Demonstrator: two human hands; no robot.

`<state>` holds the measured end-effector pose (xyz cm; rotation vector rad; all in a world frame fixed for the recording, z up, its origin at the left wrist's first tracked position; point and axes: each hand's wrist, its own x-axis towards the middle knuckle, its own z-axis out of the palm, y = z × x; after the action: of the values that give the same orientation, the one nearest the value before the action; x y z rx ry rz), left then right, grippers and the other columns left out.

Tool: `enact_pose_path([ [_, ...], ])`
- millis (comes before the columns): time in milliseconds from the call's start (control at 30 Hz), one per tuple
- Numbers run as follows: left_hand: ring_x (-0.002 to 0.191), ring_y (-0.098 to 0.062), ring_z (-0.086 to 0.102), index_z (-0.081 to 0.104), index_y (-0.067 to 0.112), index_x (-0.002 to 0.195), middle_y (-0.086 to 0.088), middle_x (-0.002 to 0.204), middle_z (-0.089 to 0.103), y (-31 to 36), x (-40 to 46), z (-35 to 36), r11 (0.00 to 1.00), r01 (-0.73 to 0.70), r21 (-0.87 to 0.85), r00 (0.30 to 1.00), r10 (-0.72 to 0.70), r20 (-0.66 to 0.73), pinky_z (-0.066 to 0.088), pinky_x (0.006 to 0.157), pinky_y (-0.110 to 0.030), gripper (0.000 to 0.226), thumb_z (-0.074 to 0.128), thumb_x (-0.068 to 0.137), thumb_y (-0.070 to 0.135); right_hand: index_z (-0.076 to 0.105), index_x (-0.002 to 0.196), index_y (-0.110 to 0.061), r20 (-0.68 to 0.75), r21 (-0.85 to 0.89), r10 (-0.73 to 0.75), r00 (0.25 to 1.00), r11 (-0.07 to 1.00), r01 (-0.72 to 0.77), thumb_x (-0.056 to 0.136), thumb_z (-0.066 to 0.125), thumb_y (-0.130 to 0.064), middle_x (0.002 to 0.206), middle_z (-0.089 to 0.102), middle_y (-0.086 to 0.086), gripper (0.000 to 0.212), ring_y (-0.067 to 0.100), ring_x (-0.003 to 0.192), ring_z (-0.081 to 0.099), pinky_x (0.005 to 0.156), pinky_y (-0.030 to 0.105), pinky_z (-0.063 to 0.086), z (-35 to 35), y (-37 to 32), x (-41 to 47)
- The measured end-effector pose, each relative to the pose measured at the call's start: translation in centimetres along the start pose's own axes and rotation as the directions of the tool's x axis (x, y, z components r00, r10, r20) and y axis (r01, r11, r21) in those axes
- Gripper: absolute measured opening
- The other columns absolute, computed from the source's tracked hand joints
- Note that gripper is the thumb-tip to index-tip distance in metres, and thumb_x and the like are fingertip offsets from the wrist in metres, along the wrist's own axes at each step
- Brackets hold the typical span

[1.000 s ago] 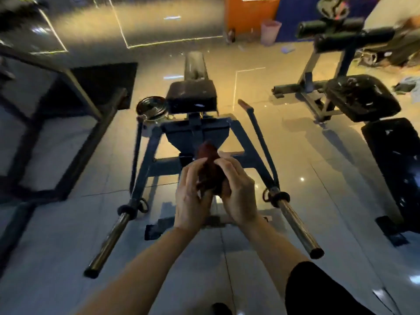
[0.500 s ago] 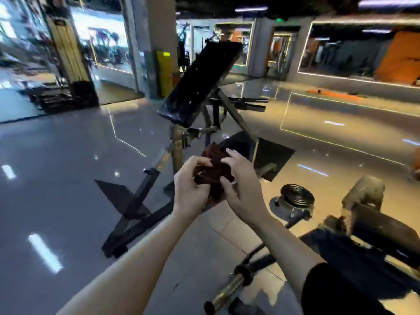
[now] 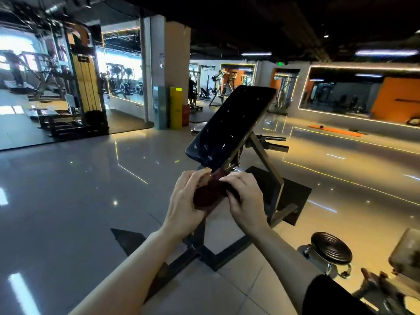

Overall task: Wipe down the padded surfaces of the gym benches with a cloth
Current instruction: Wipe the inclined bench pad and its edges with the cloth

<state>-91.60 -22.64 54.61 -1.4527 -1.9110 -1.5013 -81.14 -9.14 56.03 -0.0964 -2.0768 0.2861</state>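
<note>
A dark red cloth (image 3: 210,192) is bunched between both hands in front of my chest. My left hand (image 3: 185,201) grips its left side with curled fingers. My right hand (image 3: 246,201) pinches its right edge. Just beyond the hands stands an incline bench with a black padded back (image 3: 229,123), tilted up and away on a dark steel frame (image 3: 204,251). The hands are below the pad's lower end and do not touch it. The bench's seat is hidden behind my hands.
A weight plate (image 3: 330,248) and part of another machine with a worn pad (image 3: 406,253) sit at the lower right. A pillar (image 3: 169,71), yellow post (image 3: 176,108) and cable machines (image 3: 86,87) stand behind. Glossy tiled floor (image 3: 68,189) spreads to the left.
My view has swung from the plate-loaded machine on the floor up and left to the incline bench, which is now closer. Both hands kept working the cloth between them.
</note>
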Motion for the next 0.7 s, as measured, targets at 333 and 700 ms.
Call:
enact_pose_path([
  [333, 0.111, -0.015, 0.061, 0.054, 0.030, 0.124, 0.004, 0.115, 0.064, -11.3, 11.4, 5.8, 0.814, 0.272, -0.514, 0.962, -0.224, 0.155, 0.052, 0.094, -0.040, 0.036, 0.065, 0.091, 0.027, 0.065, 0.103, -0.006, -0.028, -0.099, -0.114, 0.993, 0.989, 0.111, 0.080, 0.066, 0.004, 0.112, 0.061, 0.009, 0.025, 0.019, 0.109, 0.053, 0.101, 0.022, 0.040, 10.8, 11.0, 8.2],
  [700, 0.116, -0.006, 0.056, 0.053, 0.028, 0.130, 0.013, 0.120, 0.062, -22.2, 29.2, 15.1, 0.914, 0.148, -0.377, 0.981, -0.089, 0.170, 0.046, 0.099, -0.027, 0.043, 0.060, 0.092, 0.008, 0.042, 0.142, -0.024, 0.100, -0.138, 0.017, 0.995, 0.990, -0.003, 0.092, 0.059, -0.015, 0.147, 0.041, 0.004, 0.054, 0.015, 0.136, 0.036, 0.116, 0.018, 0.016, 17.9, 27.3, 17.5],
])
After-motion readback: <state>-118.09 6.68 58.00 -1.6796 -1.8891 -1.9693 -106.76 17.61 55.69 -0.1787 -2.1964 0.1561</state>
